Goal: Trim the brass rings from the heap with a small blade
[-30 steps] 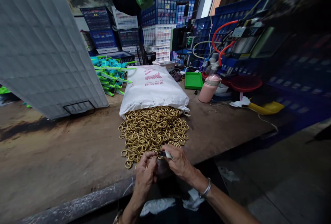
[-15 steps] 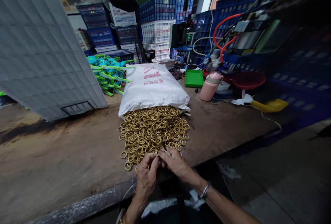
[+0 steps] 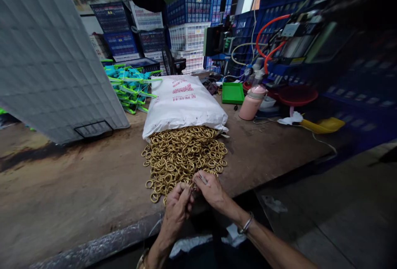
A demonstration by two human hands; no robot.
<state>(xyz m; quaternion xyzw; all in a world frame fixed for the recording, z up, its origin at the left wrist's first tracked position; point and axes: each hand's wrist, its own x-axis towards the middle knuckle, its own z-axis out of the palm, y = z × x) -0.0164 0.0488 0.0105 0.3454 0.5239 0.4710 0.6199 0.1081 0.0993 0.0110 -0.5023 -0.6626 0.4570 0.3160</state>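
A heap of brass-coloured rings (image 3: 186,153) spills from the mouth of a white woven sack (image 3: 189,111) with red print onto the brown table. At the heap's near edge, my left hand (image 3: 176,205) is closed in a pinch; whatever lies between its fingertips is too small to make out. Close beside it, my right hand (image 3: 215,194) is closed around a small slim tool (image 3: 202,179), of which only a pale, narrow part shows above the fingers. The fingertips of both hands are nearly together. A metal bangle (image 3: 246,223) circles my right wrist.
A large quilted pale panel (image 3: 62,62) stands at left, beside green-and-teal plastic pieces (image 3: 130,85). Right of the sack are a green tray (image 3: 232,93), a pink bottle (image 3: 252,105) and a yellow scoop (image 3: 324,125). Stacked crates (image 3: 189,37) fill the back.
The tool has turned in my right hand; its dark tip showed earlier and is now hidden. My hands came together, then parted slightly. The heap and sack look unchanged.
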